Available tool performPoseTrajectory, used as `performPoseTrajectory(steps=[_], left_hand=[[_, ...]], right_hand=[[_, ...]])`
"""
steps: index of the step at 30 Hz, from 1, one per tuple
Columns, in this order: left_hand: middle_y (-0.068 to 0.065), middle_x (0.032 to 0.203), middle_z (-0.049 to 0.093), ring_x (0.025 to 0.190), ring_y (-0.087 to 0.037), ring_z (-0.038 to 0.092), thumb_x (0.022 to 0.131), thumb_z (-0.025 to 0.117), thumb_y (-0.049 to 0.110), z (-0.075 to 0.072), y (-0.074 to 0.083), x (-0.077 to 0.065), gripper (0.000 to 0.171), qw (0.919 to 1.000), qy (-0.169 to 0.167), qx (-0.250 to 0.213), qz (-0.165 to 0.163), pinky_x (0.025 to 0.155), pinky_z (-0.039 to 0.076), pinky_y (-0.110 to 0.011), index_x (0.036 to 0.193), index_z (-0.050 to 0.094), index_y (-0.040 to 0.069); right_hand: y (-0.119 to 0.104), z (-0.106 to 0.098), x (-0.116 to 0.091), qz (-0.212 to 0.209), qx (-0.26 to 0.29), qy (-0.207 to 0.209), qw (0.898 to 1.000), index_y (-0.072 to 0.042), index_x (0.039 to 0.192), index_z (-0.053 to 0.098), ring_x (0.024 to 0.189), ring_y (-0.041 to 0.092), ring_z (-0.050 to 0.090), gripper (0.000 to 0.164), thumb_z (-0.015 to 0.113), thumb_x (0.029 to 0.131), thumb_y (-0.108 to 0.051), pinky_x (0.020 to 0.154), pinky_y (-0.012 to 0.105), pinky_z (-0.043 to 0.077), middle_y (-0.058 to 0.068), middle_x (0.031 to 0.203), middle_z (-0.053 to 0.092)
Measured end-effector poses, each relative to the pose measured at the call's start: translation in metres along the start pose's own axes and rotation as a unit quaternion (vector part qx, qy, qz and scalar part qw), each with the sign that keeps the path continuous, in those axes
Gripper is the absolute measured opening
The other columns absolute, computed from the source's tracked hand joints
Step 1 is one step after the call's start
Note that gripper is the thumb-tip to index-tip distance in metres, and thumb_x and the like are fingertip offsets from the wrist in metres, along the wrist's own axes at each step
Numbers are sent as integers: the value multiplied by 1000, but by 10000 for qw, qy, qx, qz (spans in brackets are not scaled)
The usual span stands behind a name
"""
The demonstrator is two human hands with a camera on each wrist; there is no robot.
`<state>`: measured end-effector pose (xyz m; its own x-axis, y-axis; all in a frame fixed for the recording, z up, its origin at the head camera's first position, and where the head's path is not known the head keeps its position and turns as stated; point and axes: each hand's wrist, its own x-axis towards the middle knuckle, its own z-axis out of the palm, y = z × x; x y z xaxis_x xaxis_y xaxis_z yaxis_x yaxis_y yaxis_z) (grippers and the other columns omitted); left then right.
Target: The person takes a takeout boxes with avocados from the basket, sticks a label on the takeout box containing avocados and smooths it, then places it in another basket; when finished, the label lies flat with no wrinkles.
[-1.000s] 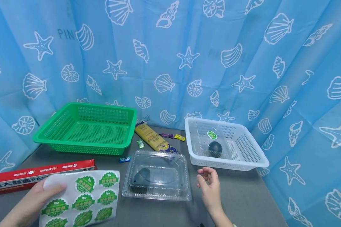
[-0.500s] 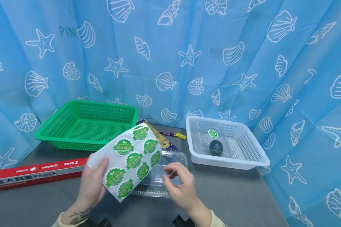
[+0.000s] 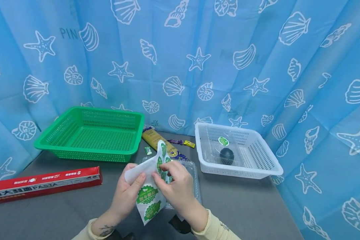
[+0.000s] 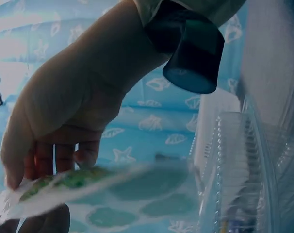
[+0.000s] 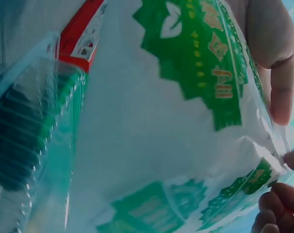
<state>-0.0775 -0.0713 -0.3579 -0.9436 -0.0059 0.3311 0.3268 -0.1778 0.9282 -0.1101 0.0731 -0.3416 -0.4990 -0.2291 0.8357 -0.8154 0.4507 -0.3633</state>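
Observation:
A white sheet of round green stickers (image 3: 148, 196) is bent and raised over the table, gripped by my left hand (image 3: 124, 193) with the thumb across its front. My right hand (image 3: 180, 186) pinches at a sticker near the sheet's fold, thumb and fingertips meeting there. In the right wrist view, green stickers (image 5: 200, 63) fill the near side, and a sheet corner is creased between fingertips. Behind the hands lies a clear plastic clamshell box (image 3: 197, 186), mostly covered in the head view. A dark object (image 5: 16, 131) shows inside it in the right wrist view.
A green basket (image 3: 129, 156) stands back left, a red pasta box (image 3: 48, 183) before it. At the right, a white basket (image 3: 240, 172) holds a stickered clear box with a dark round object (image 3: 226, 156). A yellow pasta packet (image 3: 156, 140) and several small candies (image 3: 189, 144) lie behind.
My left hand has brought the sticker sheet from the left to the middle. My right hand has moved left from beside the white basket onto the sheet, which is now bent.

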Motion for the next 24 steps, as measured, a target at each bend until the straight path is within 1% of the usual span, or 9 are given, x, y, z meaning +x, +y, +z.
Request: performPoseTrajectory(steps=[3,4,7,10,12,16,18,22,24], left_hand=[[-11,95,50,83,-19,59,91,45,12,-3,2,0,19,9999,70,98,-76,64,51,-35,103,35,2],[-11,95,50,82,-18,59,90,45,11,-4,3,0,19,9998,111,163,-72,63,51,-35,103,35,1],[-10,94,49,82,-18,58,90,47,13,-10,8,-1,20,9987,266,354,-261,63,51,-35,103,36,4],[-8,96,50,82,-17,59,90,47,15,-20,13,-1,21,9977,331,462,-381,64,51,-35,105,36,6],[-5,97,52,83,-17,60,90,47,16,-30,15,-2,21,9976,330,405,-453,63,52,-36,105,36,9],[0,99,55,85,-15,61,90,46,16,-56,18,-5,19,9975,247,121,-643,65,51,-38,106,37,12],[3,98,56,85,-13,61,90,46,18,-73,19,-7,19,9957,305,-6,-874,65,51,-38,107,38,15],[8,98,57,87,-9,60,90,47,21,-111,18,-12,24,9897,440,-254,-1338,67,51,-39,112,39,19],[10,99,58,88,-9,60,90,47,21,-130,17,-16,26,9853,441,-521,-1566,68,50,-41,114,38,21]], right_hand=[[0,0,0,87,506,82,9986,-9,75,62,58,7,47,2,63,76,-8,45,13,39,-2,69,57],[1,0,0,134,678,136,9975,-8,72,61,57,7,47,4,62,75,-5,43,13,38,-1,67,56],[1,0,-1,372,1175,335,9918,-7,68,59,55,7,46,11,59,75,2,41,17,39,2,64,54],[1,-2,-1,763,1624,587,9820,-3,69,58,52,9,45,11,57,76,5,41,21,40,6,62,53],[1,-4,-1,1072,1869,751,9736,-2,70,58,51,8,44,11,56,78,6,40,22,40,8,63,53],[1,-10,-1,1442,2068,1030,9622,3,70,55,49,7,39,11,53,78,10,39,21,35,11,60,49],[-2,-14,0,1568,2004,1080,9610,3,69,54,49,5,37,12,53,78,12,39,21,34,9,58,47],[-7,-20,2,1599,1872,1094,9630,6,66,51,49,5,35,13,52,76,14,39,21,32,9,56,44],[-7,-20,1,1635,1838,1071,9633,7,66,51,49,6,36,13,52,76,15,39,21,32,10,56,43]])
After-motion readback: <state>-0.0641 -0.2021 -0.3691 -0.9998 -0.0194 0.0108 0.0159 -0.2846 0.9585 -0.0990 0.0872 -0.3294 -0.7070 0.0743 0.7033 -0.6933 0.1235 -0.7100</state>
